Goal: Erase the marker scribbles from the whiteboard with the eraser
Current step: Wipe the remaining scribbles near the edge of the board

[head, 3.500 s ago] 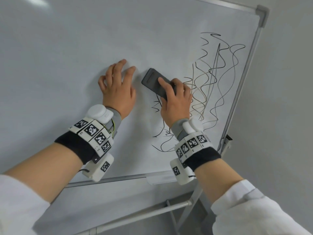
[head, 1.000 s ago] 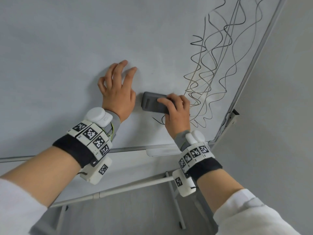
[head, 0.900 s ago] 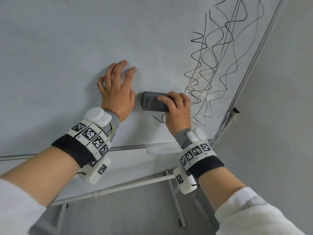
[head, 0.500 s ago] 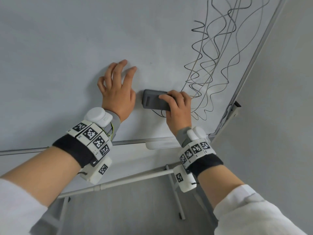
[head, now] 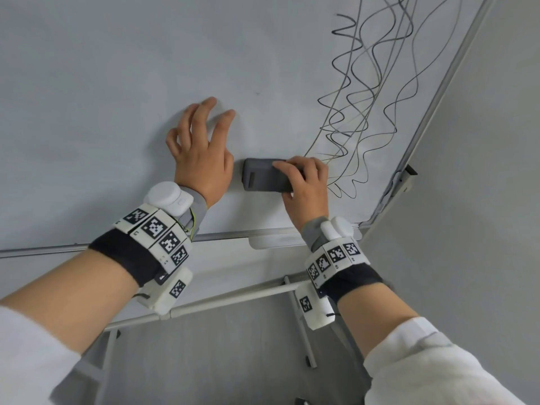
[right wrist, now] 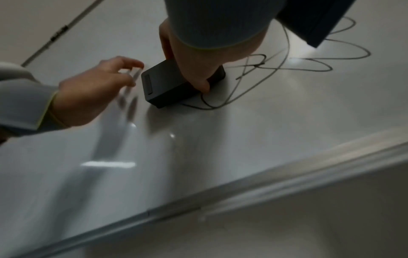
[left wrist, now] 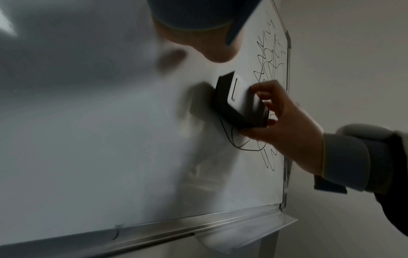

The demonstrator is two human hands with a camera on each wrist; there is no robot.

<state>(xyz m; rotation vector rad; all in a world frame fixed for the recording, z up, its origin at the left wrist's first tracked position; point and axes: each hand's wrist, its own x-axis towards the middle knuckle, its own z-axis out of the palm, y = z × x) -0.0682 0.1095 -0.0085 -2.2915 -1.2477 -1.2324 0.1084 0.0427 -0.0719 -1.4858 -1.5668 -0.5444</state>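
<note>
My right hand grips a dark grey block eraser and holds it flat against the whiteboard, low down near the bottom rail. Black marker scribbles run up the board to the right of the eraser, and a few loops lie right at its lower edge. The eraser lies crosswise, its free end toward my left hand. That hand rests on the board just left of the eraser, fingers spread, holding nothing.
The board's metal frame runs close along the right of the scribbles. A bottom rail with a small tray lies under my hands. Stand bars and a plain grey wall are below and right.
The eraser has slid from the middle of the scribbles down to their lower left end and turned crosswise. Lines at the lower left are gone. My left hand stayed put.
</note>
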